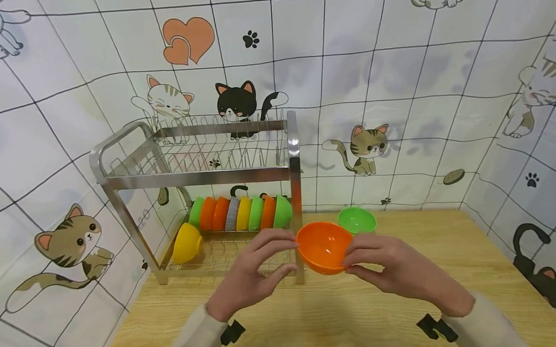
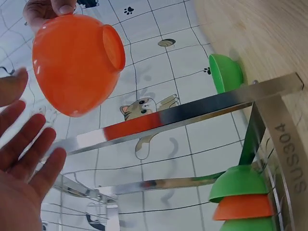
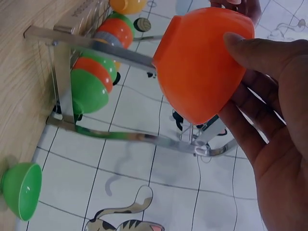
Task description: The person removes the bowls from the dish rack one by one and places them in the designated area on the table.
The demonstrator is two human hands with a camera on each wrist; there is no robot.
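An orange bowl [image 1: 324,248] is held up above the table, its hollow side toward the head camera. My right hand [image 1: 386,260] pinches it at the right edge; in the right wrist view the thumb [image 3: 236,43] lies on the outer wall with the fingers [image 3: 243,118] behind. My left hand [image 1: 260,263] is at the bowl's left side, fingertips right at the rim in the head view. Its fingers [image 2: 36,144] look spread and extended in the left wrist view. Behind the bowl, a green bowl [image 1: 357,220] sits on the table.
A two-tier metal dish rack [image 1: 201,178] stands at the left. Its lower tier holds a row of green, orange, grey and yellow bowls, with a yellow bowl [image 1: 186,243] in front at the left. The wooden table [image 1: 433,248] meets cat-patterned walls [image 1: 397,79].
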